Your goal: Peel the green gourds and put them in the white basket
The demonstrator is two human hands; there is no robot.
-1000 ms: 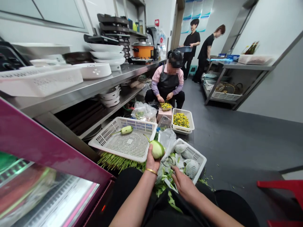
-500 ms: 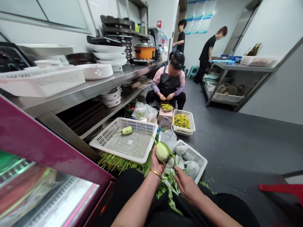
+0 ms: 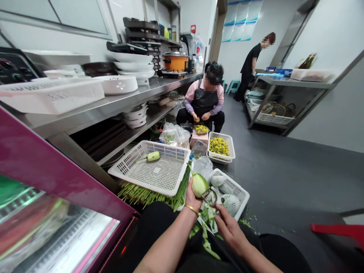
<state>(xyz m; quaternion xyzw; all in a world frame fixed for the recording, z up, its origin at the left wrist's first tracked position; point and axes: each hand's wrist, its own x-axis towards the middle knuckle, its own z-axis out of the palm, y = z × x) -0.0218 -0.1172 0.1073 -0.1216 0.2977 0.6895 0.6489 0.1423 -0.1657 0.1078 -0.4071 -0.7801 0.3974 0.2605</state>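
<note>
1 gourd (image 3: 200, 185), 1 peeler (image 3: 213, 205), netted produce (image 3: 231, 204) beside, stalks (image 3: 149, 195) under basket (image 3: 148, 172)

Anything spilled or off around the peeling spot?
Minor mess only. Green scraps lie loose on the dark floor, just right of the white basket of netted produce, outside any container. A long peel strip also trails over the person's dark clothing. I see no obvious damage.

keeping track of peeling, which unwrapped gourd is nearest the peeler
The rounder gourd in the left hand; the slimmer gourd lies apart in a white basket.
</note>
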